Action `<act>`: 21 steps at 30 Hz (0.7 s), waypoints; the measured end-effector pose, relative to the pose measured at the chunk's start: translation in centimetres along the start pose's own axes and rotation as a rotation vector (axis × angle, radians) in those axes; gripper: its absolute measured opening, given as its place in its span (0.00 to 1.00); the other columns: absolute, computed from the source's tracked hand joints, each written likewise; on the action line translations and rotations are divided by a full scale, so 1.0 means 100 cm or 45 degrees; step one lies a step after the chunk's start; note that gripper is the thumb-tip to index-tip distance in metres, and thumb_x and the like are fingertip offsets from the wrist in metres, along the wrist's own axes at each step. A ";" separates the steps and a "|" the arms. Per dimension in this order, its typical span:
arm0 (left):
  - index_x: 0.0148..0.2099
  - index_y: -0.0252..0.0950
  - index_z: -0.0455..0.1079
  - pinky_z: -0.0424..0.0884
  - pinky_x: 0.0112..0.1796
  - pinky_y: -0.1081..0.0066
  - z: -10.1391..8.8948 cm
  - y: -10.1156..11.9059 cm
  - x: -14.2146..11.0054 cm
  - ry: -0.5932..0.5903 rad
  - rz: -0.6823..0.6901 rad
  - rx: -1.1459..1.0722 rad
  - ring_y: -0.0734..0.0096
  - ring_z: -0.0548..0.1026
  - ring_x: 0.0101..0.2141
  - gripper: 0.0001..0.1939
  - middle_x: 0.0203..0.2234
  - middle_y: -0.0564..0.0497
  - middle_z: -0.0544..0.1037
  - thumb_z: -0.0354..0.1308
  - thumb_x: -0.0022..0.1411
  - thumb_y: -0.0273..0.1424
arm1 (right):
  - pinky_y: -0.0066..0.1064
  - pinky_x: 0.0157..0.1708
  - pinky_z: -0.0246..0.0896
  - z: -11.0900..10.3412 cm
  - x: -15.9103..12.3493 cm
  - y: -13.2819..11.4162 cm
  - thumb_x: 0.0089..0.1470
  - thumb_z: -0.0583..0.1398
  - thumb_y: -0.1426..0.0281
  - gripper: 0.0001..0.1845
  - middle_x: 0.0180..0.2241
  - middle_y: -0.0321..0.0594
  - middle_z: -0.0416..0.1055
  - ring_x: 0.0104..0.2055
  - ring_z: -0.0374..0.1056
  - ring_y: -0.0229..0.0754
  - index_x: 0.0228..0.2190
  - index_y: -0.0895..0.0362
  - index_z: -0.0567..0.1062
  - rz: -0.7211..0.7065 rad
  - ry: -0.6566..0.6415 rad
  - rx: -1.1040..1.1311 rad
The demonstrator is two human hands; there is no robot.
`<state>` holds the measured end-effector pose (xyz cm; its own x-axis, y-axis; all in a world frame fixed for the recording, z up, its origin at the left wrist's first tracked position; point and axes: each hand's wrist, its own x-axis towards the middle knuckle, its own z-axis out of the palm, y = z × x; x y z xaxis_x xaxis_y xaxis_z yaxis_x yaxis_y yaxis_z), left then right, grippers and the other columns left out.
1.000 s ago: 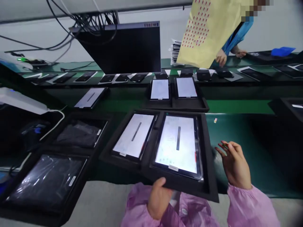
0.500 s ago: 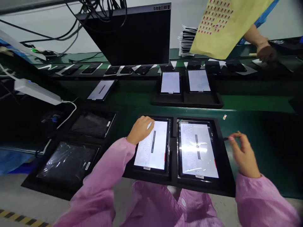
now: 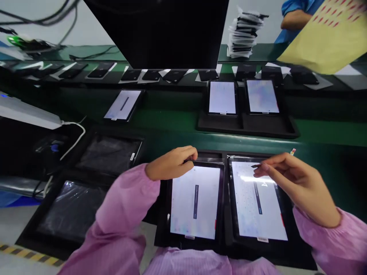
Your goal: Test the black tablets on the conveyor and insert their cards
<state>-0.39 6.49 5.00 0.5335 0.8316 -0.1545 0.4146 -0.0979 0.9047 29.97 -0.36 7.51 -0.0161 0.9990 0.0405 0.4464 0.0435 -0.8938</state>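
Observation:
Two tablets with lit white screens lie side by side in a black foam tray in front of me: a left tablet [image 3: 183, 198] and a right tablet [image 3: 246, 214]. My left hand [image 3: 172, 163] is at the top left corner of the left tablet, fingers curled toward the thumb; whatever may be in them is hidden. Between thumb and fingertips, my right hand [image 3: 298, 183] pinches a small dark pointed stick [image 3: 255, 166] over the upper part of the right tablet. Both screens show a dark narrow box.
Two dark film-covered tablets [image 3: 71, 214] lie in a tray to the left. Beyond are a lit tablet [image 3: 123, 105] and a foam tray [image 3: 266, 128] with two more. A black monitor [image 3: 160, 34] hangs overhead; a yellow sheet [image 3: 323, 46] dangles at right. A person's arm [image 3: 295, 19] shows behind.
My right hand has moved left from beside the tray to above the right tablet, with the dark stick. My left hand stays near the left tablet's top corner. The view has shifted.

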 end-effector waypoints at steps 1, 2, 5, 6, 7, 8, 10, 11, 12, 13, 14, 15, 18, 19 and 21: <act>0.31 0.37 0.74 0.67 0.36 0.69 -0.008 0.013 -0.006 -0.116 -0.100 -0.145 0.71 0.66 0.24 0.11 0.19 0.55 0.68 0.53 0.51 0.18 | 0.35 0.29 0.73 0.003 0.001 -0.011 0.53 0.63 0.54 0.13 0.27 0.40 0.78 0.29 0.76 0.45 0.30 0.51 0.73 -0.033 -0.034 0.001; 0.31 0.36 0.74 0.66 0.31 0.71 -0.015 0.024 -0.011 -0.204 -0.204 -0.305 0.74 0.64 0.20 0.13 0.16 0.57 0.65 0.52 0.52 0.17 | 0.35 0.28 0.73 0.007 0.003 -0.022 0.54 0.62 0.55 0.12 0.27 0.39 0.78 0.30 0.76 0.44 0.31 0.50 0.73 -0.071 -0.067 -0.002; 0.29 0.34 0.75 0.60 0.21 0.76 -0.023 0.047 -0.021 -0.076 -0.367 -0.649 0.77 0.61 0.13 0.15 0.12 0.58 0.63 0.47 0.53 0.16 | 0.31 0.27 0.71 0.022 0.009 -0.048 0.57 0.61 0.59 0.08 0.27 0.37 0.77 0.28 0.75 0.41 0.31 0.49 0.73 -0.217 -0.174 -0.066; 0.29 0.34 0.74 0.60 0.20 0.76 -0.023 0.050 -0.023 0.037 -0.364 -0.678 0.77 0.62 0.13 0.16 0.12 0.57 0.65 0.46 0.53 0.17 | 0.30 0.26 0.71 0.028 0.011 -0.054 0.58 0.61 0.60 0.07 0.26 0.36 0.77 0.28 0.75 0.40 0.31 0.49 0.73 -0.278 -0.200 -0.094; 0.28 0.34 0.74 0.61 0.19 0.76 -0.022 0.051 -0.024 0.106 -0.341 -0.664 0.76 0.63 0.13 0.16 0.13 0.56 0.66 0.46 0.52 0.18 | 0.29 0.26 0.70 0.034 0.012 -0.058 0.58 0.60 0.62 0.06 0.27 0.36 0.77 0.27 0.74 0.39 0.31 0.50 0.73 -0.333 -0.219 -0.127; 0.28 0.34 0.74 0.63 0.20 0.76 -0.021 0.051 -0.025 0.103 -0.297 -0.612 0.75 0.65 0.14 0.15 0.14 0.56 0.67 0.46 0.51 0.18 | 0.28 0.26 0.70 0.039 0.013 -0.062 0.59 0.60 0.63 0.06 0.27 0.35 0.77 0.27 0.74 0.38 0.32 0.50 0.74 -0.382 -0.233 -0.163; 0.29 0.33 0.75 0.65 0.23 0.75 -0.019 0.048 -0.027 -0.079 -0.140 -0.425 0.74 0.69 0.17 0.15 0.16 0.55 0.69 0.47 0.48 0.18 | 0.26 0.25 0.69 0.046 0.015 -0.066 0.60 0.59 0.65 0.05 0.28 0.34 0.78 0.28 0.75 0.38 0.33 0.51 0.73 -0.455 -0.256 -0.225; 0.31 0.33 0.75 0.64 0.24 0.76 -0.018 0.046 -0.028 -0.190 -0.026 -0.304 0.75 0.68 0.18 0.16 0.17 0.55 0.70 0.48 0.46 0.18 | 0.25 0.24 0.68 0.049 0.015 -0.067 0.60 0.59 0.66 0.04 0.28 0.35 0.78 0.29 0.76 0.38 0.33 0.51 0.73 -0.472 -0.276 -0.255; 0.33 0.33 0.76 0.62 0.24 0.77 -0.019 0.045 -0.029 -0.274 0.096 -0.178 0.77 0.67 0.18 0.17 0.17 0.56 0.70 0.48 0.46 0.19 | 0.25 0.24 0.68 0.051 0.015 -0.069 0.61 0.58 0.66 0.04 0.29 0.35 0.78 0.29 0.76 0.38 0.34 0.52 0.73 -0.482 -0.301 -0.283; 0.35 0.33 0.75 0.60 0.23 0.78 -0.019 0.044 -0.030 -0.323 0.213 -0.060 0.78 0.65 0.18 0.18 0.18 0.56 0.69 0.48 0.46 0.19 | 0.24 0.23 0.67 0.052 0.015 -0.071 0.61 0.57 0.67 0.05 0.28 0.35 0.78 0.29 0.76 0.38 0.34 0.53 0.72 -0.488 -0.331 -0.304; 0.36 0.34 0.74 0.59 0.22 0.78 -0.019 0.044 -0.030 -0.345 0.309 0.037 0.80 0.63 0.17 0.18 0.18 0.57 0.68 0.47 0.46 0.20 | 0.24 0.23 0.66 0.053 0.015 -0.073 0.62 0.56 0.68 0.05 0.28 0.35 0.78 0.28 0.75 0.37 0.34 0.53 0.72 -0.495 -0.357 -0.321; 0.37 0.34 0.73 0.58 0.22 0.78 -0.019 0.044 -0.029 -0.354 0.375 0.113 0.81 0.61 0.17 0.17 0.18 0.58 0.67 0.47 0.47 0.20 | 0.23 0.23 0.66 0.054 0.014 -0.075 0.63 0.56 0.68 0.05 0.28 0.35 0.78 0.27 0.75 0.36 0.35 0.54 0.71 -0.500 -0.381 -0.340; 0.33 0.36 0.67 0.55 0.22 0.77 -0.018 0.045 -0.022 -0.400 0.465 0.225 0.81 0.56 0.18 0.10 0.17 0.60 0.60 0.48 0.49 0.21 | 0.22 0.21 0.63 0.055 0.013 -0.080 0.63 0.54 0.70 0.05 0.26 0.34 0.77 0.25 0.74 0.34 0.35 0.54 0.70 -0.528 -0.410 -0.408; 0.32 0.36 0.65 0.55 0.22 0.76 -0.016 0.045 -0.018 -0.438 0.479 0.238 0.81 0.55 0.19 0.07 0.18 0.60 0.59 0.49 0.50 0.22 | 0.22 0.20 0.62 0.055 0.012 -0.081 0.64 0.54 0.70 0.05 0.26 0.34 0.77 0.24 0.73 0.34 0.35 0.54 0.70 -0.533 -0.413 -0.430; 0.31 0.37 0.61 0.54 0.23 0.75 -0.014 0.044 -0.010 -0.531 0.490 0.238 0.80 0.55 0.20 0.04 0.19 0.60 0.59 0.52 0.51 0.24 | 0.23 0.19 0.61 0.055 0.012 -0.082 0.64 0.53 0.70 0.05 0.26 0.34 0.77 0.22 0.72 0.34 0.35 0.54 0.69 -0.531 -0.423 -0.462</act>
<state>-0.13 6.00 9.66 0.9000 0.4359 -0.0065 0.2365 -0.4757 0.8472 21.32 0.53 12.43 -0.5042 0.8487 0.1595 0.6159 0.4829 -0.6224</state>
